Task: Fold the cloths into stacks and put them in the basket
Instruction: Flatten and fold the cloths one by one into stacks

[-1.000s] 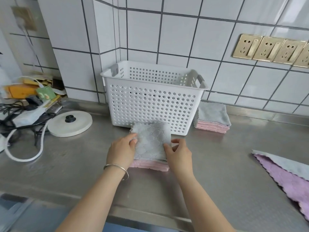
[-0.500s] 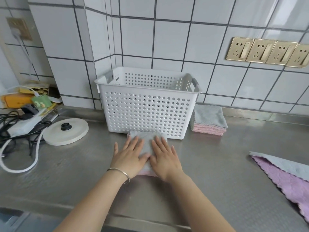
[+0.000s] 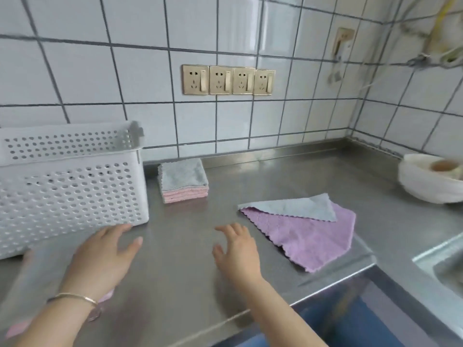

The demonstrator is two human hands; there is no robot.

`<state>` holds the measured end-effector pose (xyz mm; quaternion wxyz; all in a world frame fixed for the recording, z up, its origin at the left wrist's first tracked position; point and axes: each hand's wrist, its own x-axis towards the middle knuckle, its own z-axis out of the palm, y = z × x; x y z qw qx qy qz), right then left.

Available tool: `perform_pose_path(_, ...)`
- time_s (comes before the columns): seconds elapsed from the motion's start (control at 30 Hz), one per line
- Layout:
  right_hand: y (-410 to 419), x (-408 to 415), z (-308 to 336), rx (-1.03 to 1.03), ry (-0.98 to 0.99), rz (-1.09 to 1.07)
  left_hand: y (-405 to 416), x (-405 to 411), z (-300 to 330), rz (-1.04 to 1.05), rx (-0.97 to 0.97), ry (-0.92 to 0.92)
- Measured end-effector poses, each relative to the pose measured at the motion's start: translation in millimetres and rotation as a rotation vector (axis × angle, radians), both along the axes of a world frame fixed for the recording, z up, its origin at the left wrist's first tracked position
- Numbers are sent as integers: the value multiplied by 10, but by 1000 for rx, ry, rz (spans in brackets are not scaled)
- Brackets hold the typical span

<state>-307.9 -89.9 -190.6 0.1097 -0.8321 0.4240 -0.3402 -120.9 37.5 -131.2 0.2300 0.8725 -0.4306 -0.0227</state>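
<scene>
Your right hand (image 3: 238,249) hovers spread and empty near the purple cloth (image 3: 308,236). Your left hand (image 3: 100,256) rests flat, fingers splayed, on a blurred folded cloth (image 3: 37,279) before the basket (image 3: 70,194).

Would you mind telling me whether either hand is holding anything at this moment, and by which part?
Neither grips anything. The right hand hovers open over the counter; the left hand lies open over a blurred folded cloth.

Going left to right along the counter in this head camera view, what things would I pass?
White basket → folded grey-and-pink stack → unfolded purple cloth with a grey corner turned over → white bowl at the far right.
</scene>
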Motion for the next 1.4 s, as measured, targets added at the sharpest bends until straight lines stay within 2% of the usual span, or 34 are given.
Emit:
perform_pose_path(0.07, -206, -549, -137, 10, 130, -253, -284, -399, -84, -97, -30, 188)
perform_pose_path(0.13, -304, -1004, -197, 65, 316, -418, -562, -757, -226, -210, -11, 314)
perform_pose_path(0.2, -391, -1331, -178, 115, 445, -468, -782, -1070, -360, -263, 3, 388)
perform_pose_path(0.3, -493, -1497, -201, 37, 542, -465, -963, -1397, -468, -291, 16, 434)
perform_pose_path(0.43, -506, -1398, -211, -108, 459, -413, -947, -1430, -485, -284, -7, 422)
perform_pose_path(0.5, -428, -1219, -225, -87, 453, -330, -886, -1340, -469, -272, -15, 369)
perform_pose_path(0.6, -195, -813, -258, -116, 426, -152, -734, -1136, -493, -343, 6, 159)
perform_pose_path(0.7, 87, -435, -321, -168, 363, 34, -559, -987, -560, -547, 4, -120)
perform_pose_path(0.77, 243, -251, -338, -225, 306, 127, -460, -902, -619, -630, -37, -186)
perform_pose_path(0.9, 465, -96, -370, -269, 117, 224, -256, -763, -626, -517, 11, -23)
perform_pose_path(0.97, 537, -136, -374, -282, 113, 200, -163, -705, -630, -489, -8, 9)
perform_pose_path(1.13, 351, -509, -356, -287, 180, -13, -60, -584, -666, -406, -50, 108)
perform_pose_path(1.27, 52, -907, -311, -279, 208, -181, 20, -504, -634, -436, -34, 198)
perform_pose_path(1.4, -87, -1169, -223, -398, 170, -233, 68, -450, -644, -409, 4, 199)
